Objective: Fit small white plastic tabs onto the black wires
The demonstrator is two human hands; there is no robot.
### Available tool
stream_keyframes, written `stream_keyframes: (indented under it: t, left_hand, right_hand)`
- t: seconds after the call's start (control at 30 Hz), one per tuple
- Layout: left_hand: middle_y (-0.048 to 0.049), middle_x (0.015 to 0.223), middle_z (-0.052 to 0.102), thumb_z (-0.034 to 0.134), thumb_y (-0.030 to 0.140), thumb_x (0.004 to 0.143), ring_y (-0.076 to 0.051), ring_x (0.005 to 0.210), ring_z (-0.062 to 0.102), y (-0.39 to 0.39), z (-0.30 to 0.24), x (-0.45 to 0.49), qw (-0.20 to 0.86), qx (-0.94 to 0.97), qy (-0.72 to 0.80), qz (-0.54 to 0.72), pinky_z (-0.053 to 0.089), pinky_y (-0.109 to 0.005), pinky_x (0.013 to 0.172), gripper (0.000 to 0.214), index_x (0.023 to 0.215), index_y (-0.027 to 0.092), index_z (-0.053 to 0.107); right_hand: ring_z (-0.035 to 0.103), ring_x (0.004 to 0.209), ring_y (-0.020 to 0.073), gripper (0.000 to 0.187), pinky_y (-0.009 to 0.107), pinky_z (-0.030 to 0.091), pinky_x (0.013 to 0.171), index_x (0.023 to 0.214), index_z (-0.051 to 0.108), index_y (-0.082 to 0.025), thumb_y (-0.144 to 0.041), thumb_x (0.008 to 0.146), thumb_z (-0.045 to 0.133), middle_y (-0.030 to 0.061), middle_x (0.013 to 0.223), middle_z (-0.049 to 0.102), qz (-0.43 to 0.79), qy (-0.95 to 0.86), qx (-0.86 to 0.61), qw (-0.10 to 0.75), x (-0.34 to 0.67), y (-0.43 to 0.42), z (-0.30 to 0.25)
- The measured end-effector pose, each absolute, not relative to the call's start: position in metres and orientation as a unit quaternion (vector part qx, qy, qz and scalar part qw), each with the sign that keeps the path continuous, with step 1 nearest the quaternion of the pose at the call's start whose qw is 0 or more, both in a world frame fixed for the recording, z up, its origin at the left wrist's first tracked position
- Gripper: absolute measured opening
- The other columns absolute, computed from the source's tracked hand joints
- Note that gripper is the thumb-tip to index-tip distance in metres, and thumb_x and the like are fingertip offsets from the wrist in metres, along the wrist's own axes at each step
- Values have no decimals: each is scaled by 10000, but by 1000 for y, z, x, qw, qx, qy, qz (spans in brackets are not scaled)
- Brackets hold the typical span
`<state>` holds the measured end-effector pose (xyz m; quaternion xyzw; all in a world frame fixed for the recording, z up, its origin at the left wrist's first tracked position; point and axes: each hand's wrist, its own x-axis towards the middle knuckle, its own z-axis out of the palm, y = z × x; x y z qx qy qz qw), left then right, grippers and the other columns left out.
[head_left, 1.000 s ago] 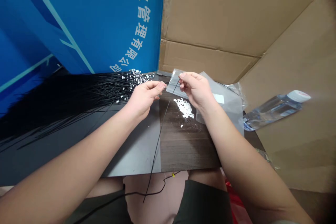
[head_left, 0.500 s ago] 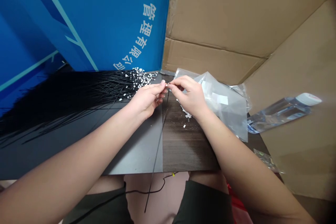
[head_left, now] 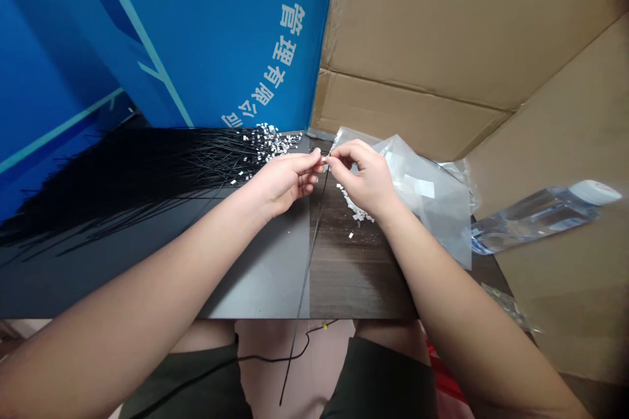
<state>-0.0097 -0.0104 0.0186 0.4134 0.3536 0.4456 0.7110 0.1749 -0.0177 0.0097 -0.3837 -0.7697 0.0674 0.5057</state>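
Observation:
My left hand (head_left: 282, 180) and my right hand (head_left: 361, 177) meet fingertip to fingertip above a dark table (head_left: 339, 268). Both pinch the top end of one thin black strand (head_left: 304, 275), which hangs down past the table's front edge. A tiny white piece seems to sit between the fingertips, too small to tell. Under my right hand lies a small heap of white pieces (head_left: 354, 206). To the left lies a big fan of black strands (head_left: 128, 167) with white pieces on their ends (head_left: 268, 144).
A clear plastic bag (head_left: 427, 200) lies right of my right hand. A water bottle (head_left: 540, 216) lies on its side at the right. Cardboard (head_left: 442, 33) and a blue board (head_left: 196, 33) stand behind. A black cable (head_left: 255, 360) runs across my lap.
My hands have come together: the right hand moved left to meet the left at the strand's top end. The view shifted slightly right and the strand now hangs steeper.

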Motion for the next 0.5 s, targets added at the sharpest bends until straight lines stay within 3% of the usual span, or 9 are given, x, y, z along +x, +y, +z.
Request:
stream_keyframes:
  t: [0.5]
  left_hand:
    - [-23, 784, 655, 927, 359, 719, -82, 663, 522, -6, 22, -20, 667, 495, 371, 416, 396, -245, 617, 301, 757, 130, 735]
  right_hand:
    - [614, 804, 170, 87, 338, 475, 757, 852, 688, -221, -247, 934, 670, 15, 850, 697, 106, -769, -379, 504, 176, -18, 9]
